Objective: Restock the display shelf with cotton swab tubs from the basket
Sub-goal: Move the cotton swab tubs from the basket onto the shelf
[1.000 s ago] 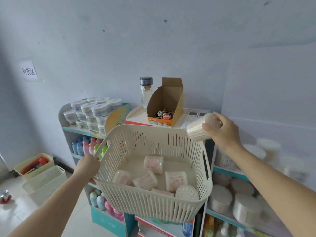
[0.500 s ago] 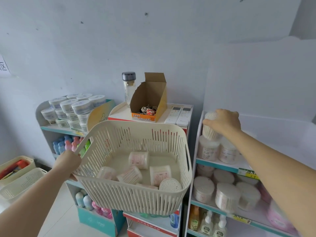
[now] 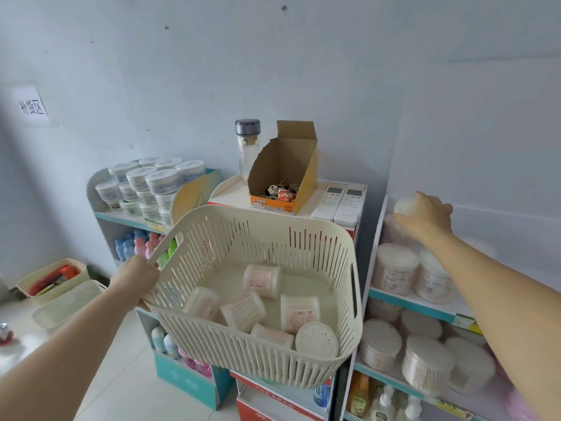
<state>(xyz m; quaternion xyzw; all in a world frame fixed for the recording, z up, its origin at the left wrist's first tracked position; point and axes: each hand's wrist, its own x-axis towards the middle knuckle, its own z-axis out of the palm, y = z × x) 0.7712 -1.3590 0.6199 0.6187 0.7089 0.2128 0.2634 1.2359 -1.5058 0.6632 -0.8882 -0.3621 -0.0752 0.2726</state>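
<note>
light: bright, soft, even | shadows: faint | blur: right side hazy | edges: wide-angle bending

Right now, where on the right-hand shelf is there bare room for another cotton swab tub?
The top tier looks bare right of the right hand and forearm, back to the rear panel. Its left end is crowded: two front tubs, plus a rear stack under the held tub. The middle tier is packed with tubs.

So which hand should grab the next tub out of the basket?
Right. The left hand holds the basket up by its rim, so it's busy. The right hand holds a cotton swab tub at the shelf, beside the basket, and should soon be free.
</note>
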